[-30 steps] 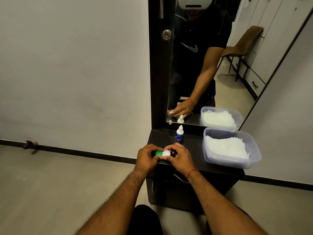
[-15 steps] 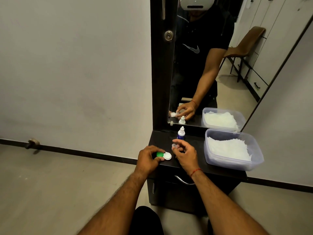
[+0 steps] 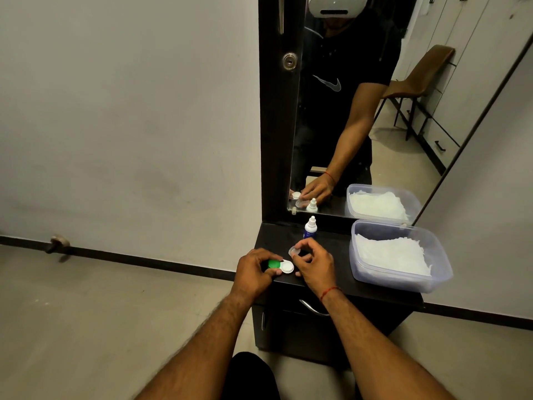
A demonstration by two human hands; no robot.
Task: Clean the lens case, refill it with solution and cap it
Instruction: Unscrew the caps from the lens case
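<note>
Green plastic marks one cap of the lens case (image 3: 280,266), which sits near the front edge of the dark cabinet top (image 3: 340,274). I have my left hand (image 3: 253,274) pinched around the green end, pressing it against the surface. My right hand (image 3: 314,265) is closed on the clear cap (image 3: 294,250), lifted just above the open white well.

My worry is the edge. The case lies close to it, and any sideways push while I work could slide it off onto the floor. The clear cap is small and held only by fingertips (image 3: 300,246), so I judge it could slip and roll. The solution bottle (image 3: 310,228) stands upright just behind my hands, and a careless reach could knock it over.

For room, I have bare surface between the bottle and the case. The plastic tub (image 3: 403,280) of tissues fills the right side, and the mirror (image 3: 360,116) closes off the back. Left of the case the top ends quickly.
</note>
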